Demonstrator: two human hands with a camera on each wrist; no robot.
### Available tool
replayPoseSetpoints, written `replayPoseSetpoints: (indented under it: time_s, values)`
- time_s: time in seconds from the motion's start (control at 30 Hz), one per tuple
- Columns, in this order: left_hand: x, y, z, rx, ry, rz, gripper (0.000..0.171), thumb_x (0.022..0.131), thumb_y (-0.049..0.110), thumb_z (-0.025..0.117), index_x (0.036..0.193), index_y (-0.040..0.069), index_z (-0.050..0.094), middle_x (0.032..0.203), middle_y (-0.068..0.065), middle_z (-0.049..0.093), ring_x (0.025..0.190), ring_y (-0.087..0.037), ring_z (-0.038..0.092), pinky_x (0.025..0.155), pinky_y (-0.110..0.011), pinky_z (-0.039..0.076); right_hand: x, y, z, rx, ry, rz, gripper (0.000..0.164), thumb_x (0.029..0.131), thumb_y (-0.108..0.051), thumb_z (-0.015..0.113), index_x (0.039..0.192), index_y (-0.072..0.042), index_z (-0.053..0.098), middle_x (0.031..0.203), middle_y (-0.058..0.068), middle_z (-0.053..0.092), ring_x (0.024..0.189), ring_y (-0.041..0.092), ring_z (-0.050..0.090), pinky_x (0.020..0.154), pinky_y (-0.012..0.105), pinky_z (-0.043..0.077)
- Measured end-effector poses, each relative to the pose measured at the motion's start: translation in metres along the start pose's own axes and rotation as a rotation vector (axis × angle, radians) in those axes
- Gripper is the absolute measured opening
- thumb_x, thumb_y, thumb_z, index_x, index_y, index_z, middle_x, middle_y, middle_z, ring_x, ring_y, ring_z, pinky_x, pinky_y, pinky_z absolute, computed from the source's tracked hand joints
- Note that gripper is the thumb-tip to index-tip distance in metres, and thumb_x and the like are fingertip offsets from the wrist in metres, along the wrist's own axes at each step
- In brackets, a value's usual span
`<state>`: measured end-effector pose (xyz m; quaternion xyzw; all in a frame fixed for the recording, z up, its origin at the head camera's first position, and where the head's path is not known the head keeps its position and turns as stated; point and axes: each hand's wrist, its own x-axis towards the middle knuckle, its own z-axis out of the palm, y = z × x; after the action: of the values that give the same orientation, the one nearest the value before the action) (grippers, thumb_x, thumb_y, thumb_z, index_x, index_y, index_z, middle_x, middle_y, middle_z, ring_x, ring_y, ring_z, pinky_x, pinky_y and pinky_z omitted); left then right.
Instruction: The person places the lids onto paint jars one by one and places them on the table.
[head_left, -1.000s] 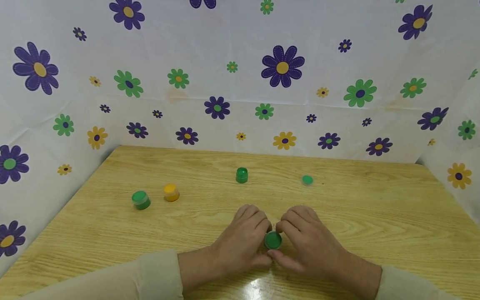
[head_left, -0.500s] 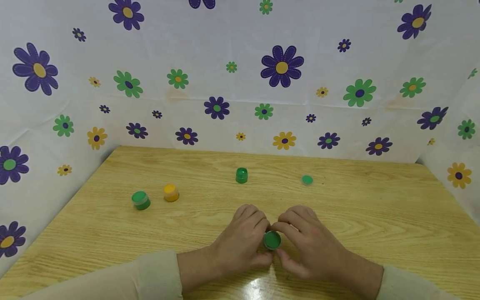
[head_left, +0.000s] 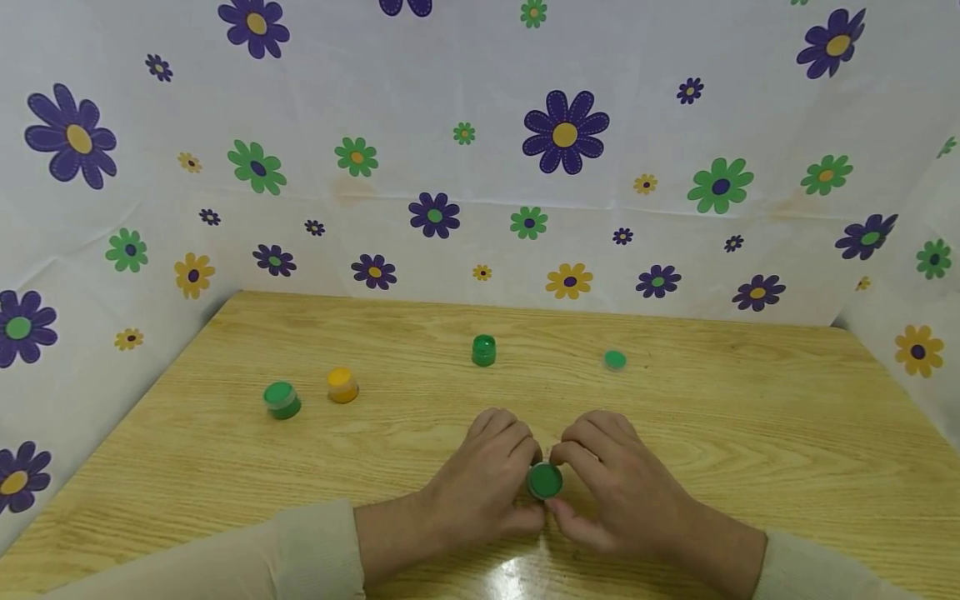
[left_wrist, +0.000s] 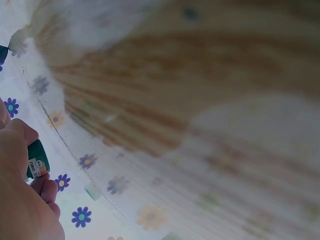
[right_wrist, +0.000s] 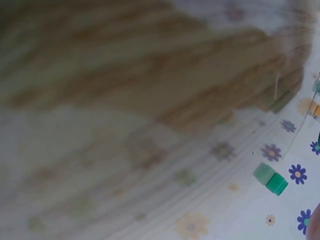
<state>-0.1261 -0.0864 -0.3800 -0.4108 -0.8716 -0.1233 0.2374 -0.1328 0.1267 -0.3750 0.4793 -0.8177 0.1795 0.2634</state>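
A small green paint jar [head_left: 545, 481] with a thin pale rim is between the two hands, near the front of the table. My left hand [head_left: 483, 483] grips its left side, fingers curled behind it. In the left wrist view, part of a white label shows on the green paint jar [left_wrist: 37, 161] in the fingers of the left hand [left_wrist: 22, 190]. My right hand [head_left: 618, 487] pinches the jar's right side, index finger at the back of the rim and thumb at the front. Only an edge of the right hand [right_wrist: 314, 227] shows in the right wrist view.
On the wooden table [head_left: 750, 417] stand a green jar [head_left: 282, 401] and a yellow jar [head_left: 342, 385] at left. An uncovered green jar [head_left: 483, 351] is at the back, with a loose green lid [head_left: 615, 360] to its right. Flowered cloth [head_left: 480, 167] surrounds the table.
The right thumb and index finger have shifted around the jar's rim, the finger reaching further left half a second ago and now drawn back. The left hand keeps its grip.
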Motion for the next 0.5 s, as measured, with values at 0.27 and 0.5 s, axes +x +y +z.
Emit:
replayPoseSetpoints:
  time_s: [0.27,0.5]
  values:
    - [-0.0004,-0.0001,-0.0002,0.009,0.007,0.006,0.033,0.068,0.036,0.08,0.085,0.016,0.062,0.084,0.008,0.059,0.087,-0.012,0.049,0.089,-0.029,0.04,-0.0003,0.0009,0.0,0.012,0.022,-0.015,0.034,0.09,-0.043,0.059,0.101,-0.012,0.066,0.099,-0.003,0.058,0.096,0.016,0.051,0.089,0.036,0.042]
    - [-0.0007,0.0003,-0.0013,0.01,-0.01,-0.002,0.033,0.069,0.036,0.08,0.087,0.015,0.063,0.085,0.007,0.06,0.088,-0.012,0.048,0.089,-0.029,0.04,-0.0004,0.0024,0.0005,0.044,0.018,-0.065,0.03,0.089,-0.033,0.057,0.107,-0.011,0.067,0.102,-0.003,0.059,0.098,0.016,0.05,0.089,0.035,0.042]
